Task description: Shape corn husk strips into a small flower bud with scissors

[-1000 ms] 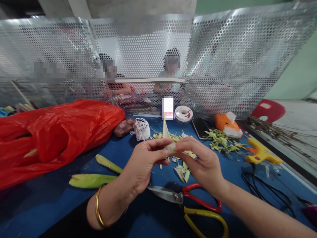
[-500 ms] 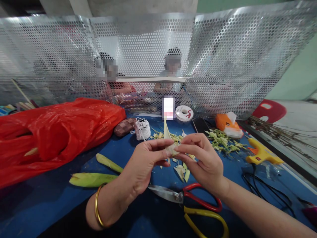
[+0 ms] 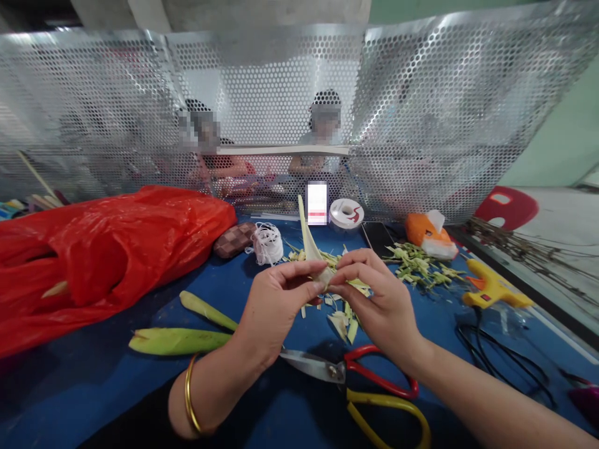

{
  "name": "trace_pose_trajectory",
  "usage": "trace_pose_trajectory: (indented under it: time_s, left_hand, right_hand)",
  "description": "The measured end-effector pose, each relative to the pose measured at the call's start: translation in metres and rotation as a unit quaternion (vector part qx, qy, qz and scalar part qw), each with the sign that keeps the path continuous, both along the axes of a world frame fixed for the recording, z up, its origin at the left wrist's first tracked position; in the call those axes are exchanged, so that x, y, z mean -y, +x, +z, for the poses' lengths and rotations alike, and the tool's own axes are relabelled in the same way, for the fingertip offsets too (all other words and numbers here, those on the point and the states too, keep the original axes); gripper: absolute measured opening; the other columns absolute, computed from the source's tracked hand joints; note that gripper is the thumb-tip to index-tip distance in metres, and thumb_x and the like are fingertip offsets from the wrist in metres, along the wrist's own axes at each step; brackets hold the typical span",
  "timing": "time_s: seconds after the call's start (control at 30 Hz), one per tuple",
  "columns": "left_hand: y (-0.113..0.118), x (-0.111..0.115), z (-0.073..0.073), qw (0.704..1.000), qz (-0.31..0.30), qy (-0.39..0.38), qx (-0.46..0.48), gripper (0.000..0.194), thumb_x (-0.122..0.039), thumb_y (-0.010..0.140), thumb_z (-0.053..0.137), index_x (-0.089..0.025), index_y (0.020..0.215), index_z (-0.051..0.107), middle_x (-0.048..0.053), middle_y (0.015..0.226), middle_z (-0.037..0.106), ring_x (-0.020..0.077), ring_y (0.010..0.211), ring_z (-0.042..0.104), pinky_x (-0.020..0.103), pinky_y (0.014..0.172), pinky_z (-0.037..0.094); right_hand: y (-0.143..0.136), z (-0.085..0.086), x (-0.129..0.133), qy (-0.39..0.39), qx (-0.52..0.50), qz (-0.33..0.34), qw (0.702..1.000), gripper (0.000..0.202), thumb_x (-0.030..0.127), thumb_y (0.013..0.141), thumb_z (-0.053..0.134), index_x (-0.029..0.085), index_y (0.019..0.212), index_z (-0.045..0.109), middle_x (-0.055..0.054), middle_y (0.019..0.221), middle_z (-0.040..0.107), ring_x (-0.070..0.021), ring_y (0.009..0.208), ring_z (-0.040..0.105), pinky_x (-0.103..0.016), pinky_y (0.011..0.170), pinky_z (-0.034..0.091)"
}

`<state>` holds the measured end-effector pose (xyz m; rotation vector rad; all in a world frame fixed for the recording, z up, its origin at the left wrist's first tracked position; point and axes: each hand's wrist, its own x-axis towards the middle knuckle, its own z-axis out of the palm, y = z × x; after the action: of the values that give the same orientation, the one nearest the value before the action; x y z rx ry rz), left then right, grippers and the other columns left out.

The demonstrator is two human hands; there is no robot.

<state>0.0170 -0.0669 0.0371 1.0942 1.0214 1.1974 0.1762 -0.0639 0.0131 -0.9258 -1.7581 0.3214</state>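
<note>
A pale green leaf piece (image 3: pixel 311 244) with a long thin tip stands upright between my hands. My left hand (image 3: pixel 281 305) pinches its lower end between thumb and fingers. From the right, my right hand (image 3: pixel 381 299) pinches the same end, its fingertips close to the left ones. Below the hands lie scissors (image 3: pixel 327 368) with one red and one yellow handle, blades parted. Two green husks (image 3: pixel 180 341) rest left of my left wrist, partly behind it. Cut leaf scraps (image 3: pixel 344 324) are scattered under the hands.
A red plastic bag (image 3: pixel 140 249) covers the left. White string (image 3: pixel 268 243), a ribbon spool (image 3: pixel 346 214), a phone (image 3: pixel 378 239) and orange tissues (image 3: pixel 428 234) stand behind. A yellow glue gun (image 3: pixel 496 288) with black cord lies right. People sit beyond a perforated screen (image 3: pixel 281 81).
The leaf piece's tip has swung left and more of its length shows. My left forearm has shifted slightly right, and my right hand has moved a little left.
</note>
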Motion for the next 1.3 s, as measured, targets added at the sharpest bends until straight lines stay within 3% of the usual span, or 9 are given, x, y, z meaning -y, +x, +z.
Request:
trace_pose_trajectory:
  time_s: [0.17, 0.33, 0.8, 1.13, 1.3]
  left_hand:
    - [0.0017, 0.0014, -0.002, 0.995, 0.018, 0.059, -0.072, 0.021, -0.014, 0.07, 0.072, -0.02, 0.089, 0.077, 0.002, 0.086, 0.077, 0.0157, 0.072, 0.067, 0.025, 0.066, 0.053]
    - [0.0023, 0.0028, -0.0028, 0.984, 0.043, 0.108, -0.132, 0.019, -0.01, 0.071, 0.069, -0.021, 0.084, 0.077, 0.003, 0.087, 0.077, 0.0197, 0.083, 0.069, 0.03, 0.078, 0.054]
    - [0.0, 0.0025, -0.001, 0.979, 0.039, 0.125, -0.155, 0.022, -0.011, 0.071, 0.068, -0.021, 0.089, 0.077, 0.003, 0.088, 0.076, 0.0186, 0.079, 0.069, 0.027, 0.07, 0.054]
    - [0.0019, 0.0034, -0.003, 0.986, 0.02, 0.105, -0.125, 0.022, -0.01, 0.068, 0.07, -0.021, 0.086, 0.077, 0.003, 0.088, 0.076, 0.0183, 0.082, 0.068, 0.027, 0.075, 0.053]
    - [-0.0003, 0.0018, -0.0011, 0.998, 0.002, 0.027, -0.057, 0.021, -0.014, 0.066, 0.073, -0.02, 0.085, 0.077, 0.002, 0.083, 0.076, 0.0126, 0.07, 0.062, 0.021, 0.063, 0.049]
  right_hand:
    - [-0.0011, -0.0008, 0.0023, -0.07, -0.02, 0.032, 0.997, 0.013, 0.012, 0.085, 0.059, 0.022, 0.077, 0.059, -0.003, 0.089, 0.065, -0.0175, 0.086, 0.062, -0.031, 0.077, 0.049]
    - [-0.0033, -0.0038, 0.0038, -0.094, -0.006, -0.014, 0.995, 0.007, 0.018, 0.085, 0.059, 0.022, 0.08, 0.06, -0.001, 0.079, 0.068, -0.0166, 0.074, 0.063, -0.029, 0.068, 0.048]
    - [-0.0052, -0.0004, 0.0067, -0.093, -0.038, -0.034, 0.994, 0.005, 0.02, 0.082, 0.062, 0.021, 0.078, 0.061, -0.001, 0.076, 0.069, -0.0162, 0.071, 0.064, -0.027, 0.065, 0.049]
    - [-0.006, 0.0014, 0.0059, -0.104, -0.052, -0.035, 0.993, 0.012, 0.018, 0.08, 0.061, 0.022, 0.073, 0.053, 0.003, 0.066, 0.058, -0.0125, 0.062, 0.054, -0.024, 0.058, 0.045]
    - [-0.0039, 0.0014, 0.0035, -0.08, -0.046, 0.001, 0.996, 0.013, 0.016, 0.083, 0.061, 0.022, 0.074, 0.054, 0.003, 0.07, 0.06, -0.0127, 0.065, 0.056, -0.024, 0.061, 0.046]
